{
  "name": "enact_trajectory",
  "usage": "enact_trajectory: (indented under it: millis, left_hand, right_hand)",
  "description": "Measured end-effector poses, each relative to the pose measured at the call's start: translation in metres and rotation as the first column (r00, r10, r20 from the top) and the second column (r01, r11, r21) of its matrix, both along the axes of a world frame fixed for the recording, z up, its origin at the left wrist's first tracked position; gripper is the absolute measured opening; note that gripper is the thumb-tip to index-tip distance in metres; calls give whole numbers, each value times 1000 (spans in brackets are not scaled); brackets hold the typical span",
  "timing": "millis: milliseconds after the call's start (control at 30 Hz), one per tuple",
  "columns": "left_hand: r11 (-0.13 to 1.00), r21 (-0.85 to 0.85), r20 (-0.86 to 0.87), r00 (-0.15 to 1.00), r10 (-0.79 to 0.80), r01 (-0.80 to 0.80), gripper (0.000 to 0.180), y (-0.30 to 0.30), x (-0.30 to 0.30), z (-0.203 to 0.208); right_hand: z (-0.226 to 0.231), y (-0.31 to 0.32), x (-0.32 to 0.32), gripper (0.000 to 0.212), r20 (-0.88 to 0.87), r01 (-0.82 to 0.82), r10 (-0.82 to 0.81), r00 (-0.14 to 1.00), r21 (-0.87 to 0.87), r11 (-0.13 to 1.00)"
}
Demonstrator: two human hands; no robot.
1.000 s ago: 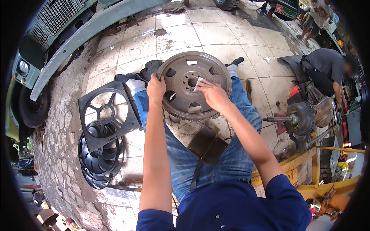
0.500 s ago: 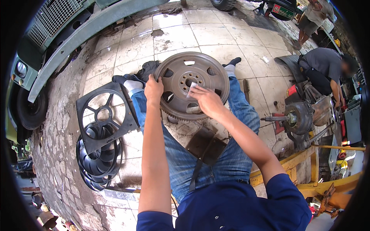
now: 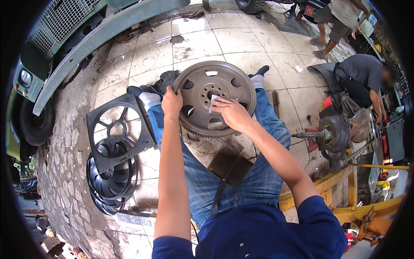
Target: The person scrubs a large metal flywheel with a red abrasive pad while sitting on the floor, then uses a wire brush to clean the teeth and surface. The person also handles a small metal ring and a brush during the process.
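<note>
A round steel flywheel with a toothed ring edge and several cut-outs is tilted toward me between my lower legs. My left hand is closed on its left rim. Against the face, just below the centre hole, my right hand presses a small folded whitish sheet under its fingertips. Its exact material cannot be made out. Nearer to me, between my thighs, is a dark brown box-like piece with a black strap.
To my left lie a black fan shroud and a black cooling fan. On the right stand a greasy axle assembly and a yellow frame. One person crouches there; another walks behind. A vehicle bumper juts in at upper left.
My right hand and the whitish sheet have shifted slightly down on the flywheel face. My left hand keeps its hold. The far person at upper right has stepped leftward.
</note>
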State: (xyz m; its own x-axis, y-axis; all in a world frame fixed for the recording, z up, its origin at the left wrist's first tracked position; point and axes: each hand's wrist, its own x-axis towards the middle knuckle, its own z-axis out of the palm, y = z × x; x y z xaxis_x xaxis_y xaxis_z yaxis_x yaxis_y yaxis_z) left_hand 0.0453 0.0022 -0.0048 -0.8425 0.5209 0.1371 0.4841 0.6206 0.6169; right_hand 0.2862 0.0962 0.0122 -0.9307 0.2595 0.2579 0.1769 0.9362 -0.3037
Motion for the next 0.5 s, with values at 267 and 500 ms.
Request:
enact_trajectory:
  millis: [267,500]
  left_hand:
    - [1000,-13,17,1000,3,-3,50,2,2,4]
    - [1000,9,11,1000,-4,4,50,1,2,3]
  right_hand:
    - [-7,12,-5,38,-29,70,-71,997,-36,997]
    - [-9,5,-2,43,7,73,-73,997,-55,996]
